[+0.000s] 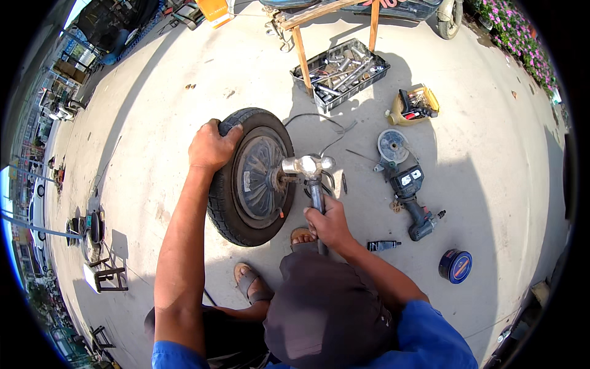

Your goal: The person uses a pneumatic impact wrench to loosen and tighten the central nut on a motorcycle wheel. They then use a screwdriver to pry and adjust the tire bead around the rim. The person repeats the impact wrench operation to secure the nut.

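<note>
A wheel with a black tyre [222,212] and a dusty grey hub [255,172] stands upright on the concrete. My left hand [212,146] is closed over the tyre's upper left edge. In my right hand [330,222] is a ball-peen hammer [316,195], gripped by its handle. The hammer's head overlaps the axle end at the hub's centre in this view; whether they touch I cannot tell. Black cables [330,184] come out near the axle, partly hidden behind the hammer.
Beyond the wheel lies a black crate [335,101] of tools under a wooden frame [299,52]. To the right are a cut yellow jug [415,106] with small tools, a power tool [410,190], a disc-shaped part [393,146], a small tube [383,245] and a round tin [455,265].
</note>
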Demonstrator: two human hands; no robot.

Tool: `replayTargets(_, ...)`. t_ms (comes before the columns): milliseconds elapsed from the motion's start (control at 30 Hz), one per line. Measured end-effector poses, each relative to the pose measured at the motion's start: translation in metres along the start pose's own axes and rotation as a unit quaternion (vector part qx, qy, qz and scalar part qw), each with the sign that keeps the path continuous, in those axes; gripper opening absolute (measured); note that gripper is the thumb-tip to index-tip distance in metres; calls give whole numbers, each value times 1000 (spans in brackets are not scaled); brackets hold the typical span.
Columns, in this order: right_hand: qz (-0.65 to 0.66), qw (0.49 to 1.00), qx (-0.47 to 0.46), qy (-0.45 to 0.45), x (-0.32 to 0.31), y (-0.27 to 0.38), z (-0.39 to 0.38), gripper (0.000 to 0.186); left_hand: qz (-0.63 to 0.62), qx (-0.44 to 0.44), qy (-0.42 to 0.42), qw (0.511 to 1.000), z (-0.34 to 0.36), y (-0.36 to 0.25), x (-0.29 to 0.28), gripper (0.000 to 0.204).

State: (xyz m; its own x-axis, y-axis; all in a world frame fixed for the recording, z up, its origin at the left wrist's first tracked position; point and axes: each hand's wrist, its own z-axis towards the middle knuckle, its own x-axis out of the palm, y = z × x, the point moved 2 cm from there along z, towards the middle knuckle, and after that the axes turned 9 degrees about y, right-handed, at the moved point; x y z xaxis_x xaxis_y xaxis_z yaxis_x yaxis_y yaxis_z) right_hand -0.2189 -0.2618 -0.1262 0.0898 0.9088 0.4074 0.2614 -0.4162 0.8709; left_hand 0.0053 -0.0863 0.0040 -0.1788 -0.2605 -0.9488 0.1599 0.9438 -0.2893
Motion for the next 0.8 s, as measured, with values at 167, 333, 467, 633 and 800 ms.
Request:
replayTargets(167, 7, 999, -20, -42, 17, -13, 10, 16, -10, -17, 18, 1000, 0, 7, -1, 59)
replayTargets(333, 22, 999, 32, -35, 18, -12, 9, 16, -9, -24, 18, 1000, -3, 1, -1, 58)
replayTargets(467, 71, 994, -10, -88, 20, -1, 4, 16, -9, -27, 22, 999, -4, -3, -2, 58)
replayTargets(633, -27, 997, 59, -51, 12, -21, 13, 16, -2, -27, 29, 999, -2, -2, -4, 58)
replayTargets(800, 60, 992, 6, -113, 12, 1, 6, 17, -7, -30, 19, 999, -4, -1, -2, 58)
